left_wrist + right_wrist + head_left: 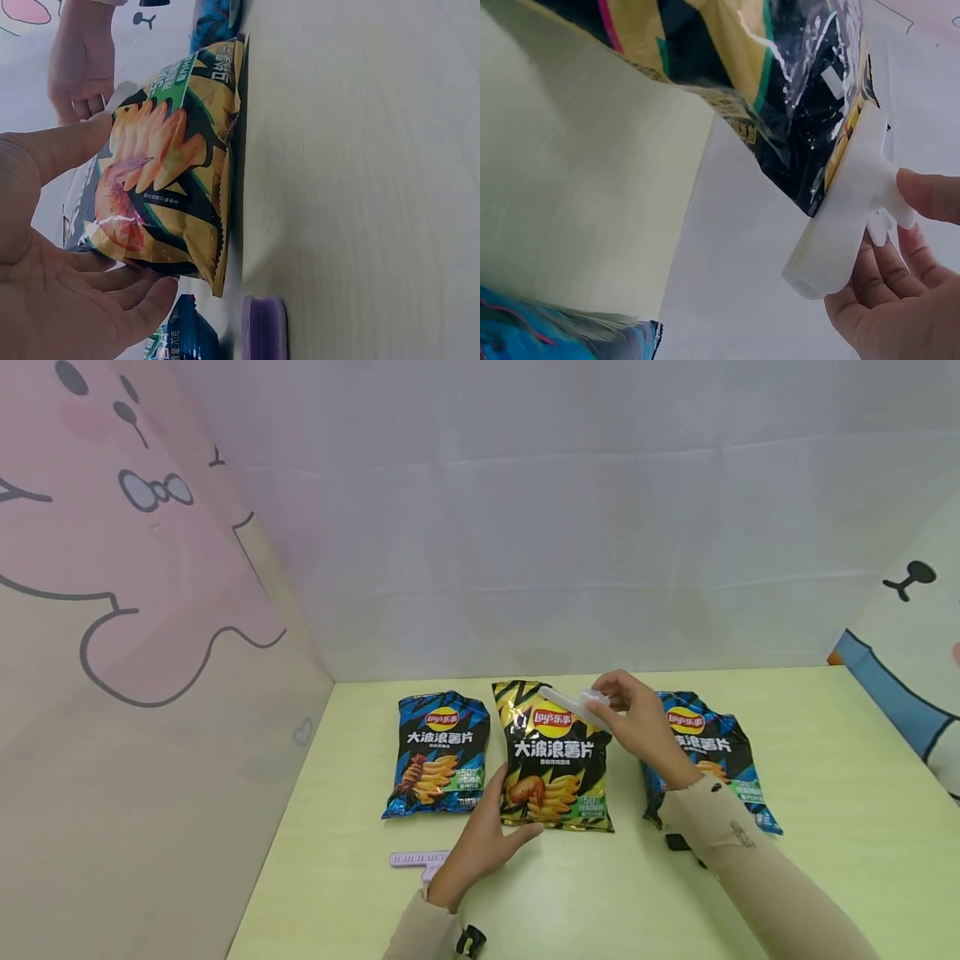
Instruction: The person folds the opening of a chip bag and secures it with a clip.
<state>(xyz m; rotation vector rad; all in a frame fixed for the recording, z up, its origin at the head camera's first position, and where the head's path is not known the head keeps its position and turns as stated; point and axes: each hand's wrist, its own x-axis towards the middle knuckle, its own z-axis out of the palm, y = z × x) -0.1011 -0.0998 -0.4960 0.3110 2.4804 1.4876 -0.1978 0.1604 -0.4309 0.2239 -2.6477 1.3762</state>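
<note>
A yellow-and-black bag of chips [555, 777] leans up in the middle of the table. At its lower left my left hand [483, 843] holds it, fingers by the left edge and thumb across near the bottom; the left wrist view shows this hand [67, 247] spread around the bag [165, 157]. My right hand [637, 718] pinches a white bag clip [573, 703] between thumb and fingers at the bag's top right. In the right wrist view the clip [847, 210] lies along the bag's top edge, its handles between thumb and fingertips.
Blue chip bags lie on either side, one on the left [438, 760] and one on the right [738, 768], partly behind my right forearm. A purple clip [416, 860] lies near my left wrist. Something black [677, 842] shows below the right bag. A pale curtain [570, 527] stands behind the table.
</note>
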